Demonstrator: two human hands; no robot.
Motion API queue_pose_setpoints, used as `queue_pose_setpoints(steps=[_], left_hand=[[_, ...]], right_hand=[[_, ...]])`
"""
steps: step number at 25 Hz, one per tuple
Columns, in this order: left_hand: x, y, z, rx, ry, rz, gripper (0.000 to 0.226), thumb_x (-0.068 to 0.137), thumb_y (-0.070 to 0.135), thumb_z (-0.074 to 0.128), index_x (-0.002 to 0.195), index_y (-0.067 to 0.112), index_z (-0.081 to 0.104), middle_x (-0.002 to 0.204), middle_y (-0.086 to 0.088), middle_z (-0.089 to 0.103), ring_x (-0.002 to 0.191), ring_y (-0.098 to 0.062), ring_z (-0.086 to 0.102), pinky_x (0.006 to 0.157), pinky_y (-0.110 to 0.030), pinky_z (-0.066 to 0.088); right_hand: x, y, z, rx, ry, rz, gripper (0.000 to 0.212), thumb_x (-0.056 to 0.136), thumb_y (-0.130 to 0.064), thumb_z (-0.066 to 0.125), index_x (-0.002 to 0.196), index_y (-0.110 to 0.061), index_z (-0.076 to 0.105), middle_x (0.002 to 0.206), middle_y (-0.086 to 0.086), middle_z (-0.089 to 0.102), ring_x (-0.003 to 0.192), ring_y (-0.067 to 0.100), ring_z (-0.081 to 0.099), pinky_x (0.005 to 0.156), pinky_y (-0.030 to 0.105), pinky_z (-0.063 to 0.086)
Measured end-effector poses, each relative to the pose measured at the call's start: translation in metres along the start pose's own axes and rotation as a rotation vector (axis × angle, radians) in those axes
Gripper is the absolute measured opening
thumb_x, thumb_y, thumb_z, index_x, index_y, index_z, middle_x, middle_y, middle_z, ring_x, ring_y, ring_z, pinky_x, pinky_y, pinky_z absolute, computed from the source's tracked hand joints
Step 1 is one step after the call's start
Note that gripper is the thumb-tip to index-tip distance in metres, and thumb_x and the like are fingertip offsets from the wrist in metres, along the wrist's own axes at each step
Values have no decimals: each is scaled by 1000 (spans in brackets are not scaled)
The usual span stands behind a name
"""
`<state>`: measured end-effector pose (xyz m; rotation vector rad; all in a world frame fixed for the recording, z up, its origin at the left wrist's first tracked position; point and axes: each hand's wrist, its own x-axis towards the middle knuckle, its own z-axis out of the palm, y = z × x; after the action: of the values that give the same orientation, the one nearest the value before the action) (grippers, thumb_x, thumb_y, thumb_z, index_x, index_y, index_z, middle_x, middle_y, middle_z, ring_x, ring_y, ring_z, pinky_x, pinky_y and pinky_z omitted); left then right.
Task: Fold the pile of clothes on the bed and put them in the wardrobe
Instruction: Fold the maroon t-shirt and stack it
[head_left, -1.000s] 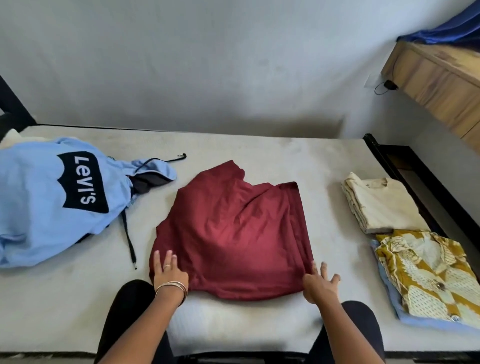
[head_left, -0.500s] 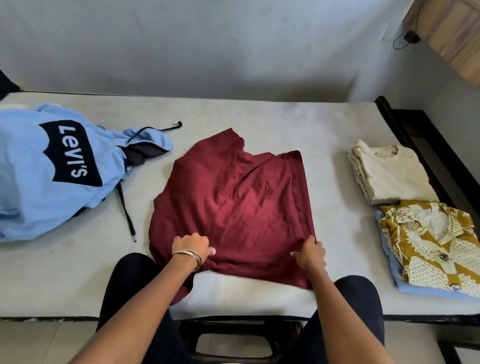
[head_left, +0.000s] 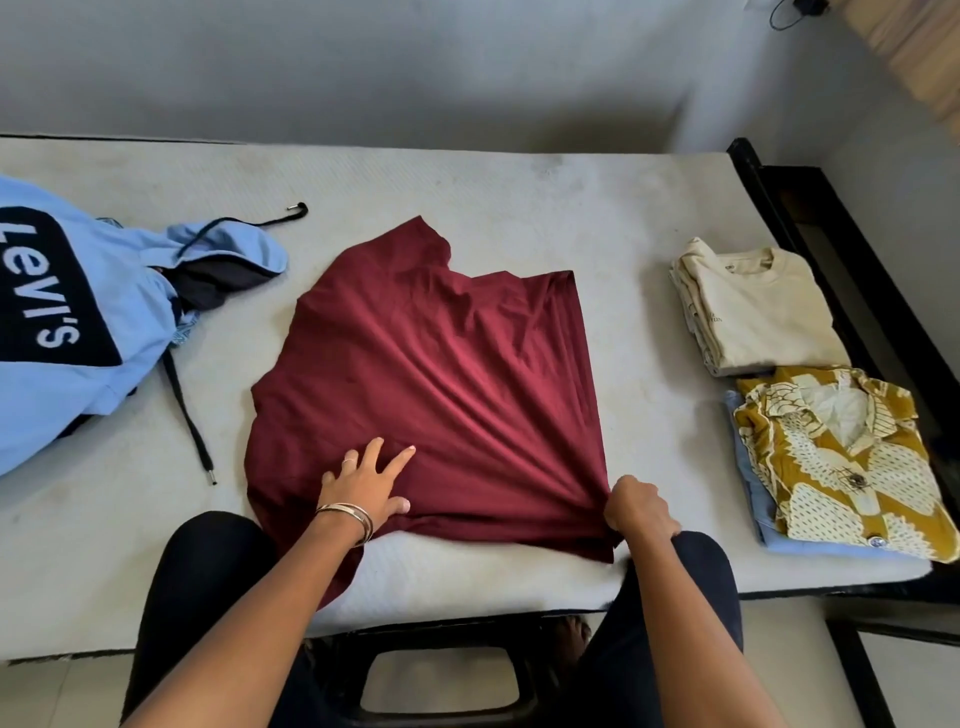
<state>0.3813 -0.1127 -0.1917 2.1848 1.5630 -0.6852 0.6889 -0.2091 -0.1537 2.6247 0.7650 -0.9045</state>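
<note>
Where grey wall (head_left: 415, 67) ends, bed (head_left: 519, 197) begins.

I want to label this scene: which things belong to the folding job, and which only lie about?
Job: dark red cotton shirt, light blue Levi's hoodie, folded cream T-shirt, folded mustard patterned shirt, white mattress.
Lying about: black charger cable, wooden furniture.

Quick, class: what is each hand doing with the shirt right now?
Left hand: open, fingers spread flat on the maroon shirt.
Right hand: grips the shirt's near corner.
</note>
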Motion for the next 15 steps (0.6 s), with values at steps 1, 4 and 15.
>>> queue_pose_setpoints(steps=[1, 4, 15], left_hand=[[4, 0, -3, 38, 55, 14, 70, 90, 63, 44, 149, 48, 11, 148, 0, 31, 130, -26, 40, 97, -45, 40], [25, -2, -28, -11, 153, 26, 55, 95, 59, 36, 145, 35, 30, 119, -6, 63, 108, -28, 62, 88, -38, 44], [227, -21, -148, -395, 479, 181, 60, 88, 0, 57, 144, 18, 43, 154, -6, 29, 117, -38, 49, 106, -39, 34]], right_hand=[[4, -9, -5, -70, 3, -7, 36, 91, -6, 43, 122, -15, 58, 128, 10, 55, 116, 32, 54, 89, 42, 38], [29, -52, -23, -38, 43, -129, 39, 90, -9, 49, 128, -13, 53, 132, 13, 53, 122, 35, 50, 96, 44, 39], [186, -208, -89, 662, 239, -345, 63, 88, -35, 70, 136, -6, 42, 126, 14, 57, 122, 34, 50, 103, 47, 39]])
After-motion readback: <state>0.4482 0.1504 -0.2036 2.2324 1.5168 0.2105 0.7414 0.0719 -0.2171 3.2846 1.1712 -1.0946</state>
